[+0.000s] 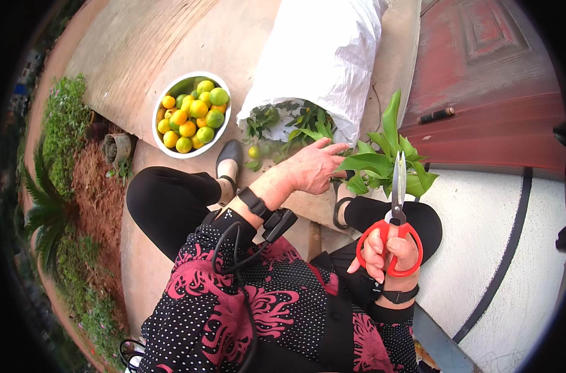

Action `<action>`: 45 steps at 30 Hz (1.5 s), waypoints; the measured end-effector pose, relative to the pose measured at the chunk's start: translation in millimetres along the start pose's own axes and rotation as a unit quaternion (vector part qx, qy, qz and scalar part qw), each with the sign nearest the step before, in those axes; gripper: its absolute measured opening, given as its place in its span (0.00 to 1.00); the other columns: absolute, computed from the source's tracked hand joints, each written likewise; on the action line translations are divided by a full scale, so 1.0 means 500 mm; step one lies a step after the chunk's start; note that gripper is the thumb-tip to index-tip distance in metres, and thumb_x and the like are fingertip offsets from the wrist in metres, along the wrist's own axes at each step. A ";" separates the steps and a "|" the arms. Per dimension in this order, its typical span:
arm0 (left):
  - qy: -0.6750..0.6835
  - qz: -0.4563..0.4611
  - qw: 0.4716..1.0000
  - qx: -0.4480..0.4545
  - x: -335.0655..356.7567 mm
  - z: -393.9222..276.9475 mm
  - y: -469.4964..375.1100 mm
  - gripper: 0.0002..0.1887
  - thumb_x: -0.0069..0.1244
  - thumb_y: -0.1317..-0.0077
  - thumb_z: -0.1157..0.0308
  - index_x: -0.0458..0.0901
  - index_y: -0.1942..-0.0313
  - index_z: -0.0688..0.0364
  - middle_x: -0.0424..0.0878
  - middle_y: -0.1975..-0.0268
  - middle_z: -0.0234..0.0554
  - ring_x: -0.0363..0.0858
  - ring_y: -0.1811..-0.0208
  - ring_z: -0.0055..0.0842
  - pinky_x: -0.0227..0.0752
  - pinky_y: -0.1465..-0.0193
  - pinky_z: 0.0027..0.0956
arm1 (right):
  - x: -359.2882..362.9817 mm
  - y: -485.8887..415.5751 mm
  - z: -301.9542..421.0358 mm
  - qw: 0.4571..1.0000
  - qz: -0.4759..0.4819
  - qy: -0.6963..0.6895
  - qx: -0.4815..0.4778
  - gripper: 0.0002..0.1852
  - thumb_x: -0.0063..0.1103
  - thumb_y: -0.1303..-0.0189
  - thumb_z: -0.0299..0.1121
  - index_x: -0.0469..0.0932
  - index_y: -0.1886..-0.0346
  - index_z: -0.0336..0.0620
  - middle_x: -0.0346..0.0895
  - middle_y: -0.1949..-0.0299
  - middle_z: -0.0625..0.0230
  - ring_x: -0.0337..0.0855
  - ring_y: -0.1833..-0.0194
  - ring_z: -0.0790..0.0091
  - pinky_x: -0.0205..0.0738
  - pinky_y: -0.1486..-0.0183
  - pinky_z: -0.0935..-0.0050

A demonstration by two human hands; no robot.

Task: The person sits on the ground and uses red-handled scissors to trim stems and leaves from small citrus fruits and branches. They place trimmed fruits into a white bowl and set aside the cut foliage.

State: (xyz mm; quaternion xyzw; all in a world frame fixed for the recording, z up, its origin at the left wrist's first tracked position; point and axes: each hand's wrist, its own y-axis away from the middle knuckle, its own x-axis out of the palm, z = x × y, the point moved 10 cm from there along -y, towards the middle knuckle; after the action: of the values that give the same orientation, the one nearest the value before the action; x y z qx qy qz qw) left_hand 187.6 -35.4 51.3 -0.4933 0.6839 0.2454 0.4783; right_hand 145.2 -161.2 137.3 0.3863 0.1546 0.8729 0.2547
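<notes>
My right hand (389, 252) grips red-handled scissors (396, 196), with fingers through the handle loops. The blades point away from me and lie close together, slightly parted near the tips, over a leafy green sprig (374, 163). My left hand (318, 168) is at the left side of this sprig, its fingers partly curled at the leaves; the grip itself is partly hidden. Beyond that hand, a white woven sack (320, 56) lies on its side with its mouth towards me. Leafy cuttings (306, 121) fill the sack's mouth. A small yellow-green citrus fruit (254, 152) lies on the ground nearby.
A white-rimmed basin (158, 135) of green and orange citrus fruits (194, 112) stands left of the sack. A red panelled door (488, 93) with a dark handle (435, 115) is on the right. At the left lie a plant pot (117, 148) and a planted bed (92, 224).
</notes>
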 end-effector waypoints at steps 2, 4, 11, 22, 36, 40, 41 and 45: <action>0.040 0.032 0.998 -0.022 0.009 -0.013 0.018 0.18 0.52 0.49 0.72 0.84 0.56 0.50 0.82 0.51 0.36 0.69 0.34 0.34 0.63 0.34 0.46 | -0.006 0.007 0.029 1.000 0.020 -0.009 -0.017 0.18 0.52 0.37 0.45 0.67 0.72 0.38 0.65 0.84 0.64 0.66 0.92 0.69 0.84 0.64 0.45; 0.051 0.077 0.994 -0.062 0.013 -0.016 0.043 0.15 0.54 0.45 0.70 0.84 0.56 0.52 0.84 0.57 0.35 0.75 0.39 0.34 0.65 0.36 0.44 | -0.017 0.008 0.053 0.999 0.034 -0.011 -0.034 0.18 0.49 0.36 0.47 0.66 0.71 0.40 0.64 0.84 0.66 0.67 0.92 0.70 0.85 0.64 0.48; 0.181 0.017 0.973 -0.142 -0.096 -0.042 0.127 0.16 0.51 0.34 0.69 0.76 0.46 0.58 0.84 0.64 0.51 0.82 0.57 0.49 0.76 0.56 0.46 | -0.044 -0.004 0.102 0.992 0.027 -0.077 -0.096 0.16 0.43 0.31 0.44 0.67 0.69 0.42 0.65 0.83 0.67 0.65 0.92 0.71 0.87 0.65 0.50; 0.264 0.071 0.944 -0.184 -0.155 -0.028 0.146 0.09 0.52 0.31 0.67 0.80 0.55 0.61 0.83 0.66 0.53 0.82 0.62 0.47 0.75 0.59 0.44 | -0.042 -0.039 0.126 0.987 0.019 -0.082 -0.135 0.21 0.42 0.26 0.49 0.70 0.66 0.40 0.66 0.82 0.68 0.65 0.90 0.73 0.87 0.68 0.54; 0.666 -0.158 0.690 -0.236 -0.141 0.042 0.150 0.10 0.47 0.24 0.64 0.79 0.52 0.61 0.81 0.66 0.26 0.73 0.66 0.10 0.68 0.63 0.19 | -0.006 -0.067 0.067 0.969 0.009 0.204 -0.136 0.43 0.46 0.37 0.73 0.71 0.48 0.33 0.75 0.63 0.65 0.75 0.70 0.77 0.73 0.58 0.76; 0.690 -0.187 0.655 -0.245 -0.142 0.050 0.153 0.10 0.46 0.24 0.63 0.78 0.54 0.59 0.80 0.68 0.27 0.71 0.70 0.11 0.64 0.68 0.18 | 0.001 -0.083 0.023 0.962 0.046 0.254 -0.094 0.36 0.49 0.32 0.65 0.72 0.46 0.34 0.73 0.61 0.66 0.74 0.69 0.78 0.70 0.62 0.78; 0.694 -0.195 0.648 -0.247 -0.143 0.051 0.153 0.09 0.46 0.24 0.63 0.77 0.55 0.59 0.80 0.68 0.27 0.70 0.71 0.11 0.63 0.69 0.18 | -0.002 -0.087 0.003 0.963 0.048 0.258 -0.058 0.35 0.49 0.31 0.63 0.72 0.47 0.34 0.73 0.61 0.66 0.74 0.68 0.78 0.70 0.62 0.79; 0.705 -0.205 0.623 -0.269 -0.133 0.052 0.153 0.08 0.46 0.24 0.63 0.77 0.54 0.58 0.81 0.67 0.27 0.71 0.69 0.11 0.64 0.68 0.19 | -0.001 -0.104 -0.022 0.974 0.036 0.210 -0.073 0.31 0.53 0.31 0.60 0.72 0.48 0.35 0.74 0.61 0.67 0.74 0.67 0.79 0.70 0.62 0.79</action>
State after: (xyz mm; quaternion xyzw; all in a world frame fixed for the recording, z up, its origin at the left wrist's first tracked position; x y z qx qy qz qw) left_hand 132.5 44.9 89.7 -0.7496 0.5960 -0.1089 -0.2665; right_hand 154.0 -119.6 105.3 0.1800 0.1265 0.9521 0.2126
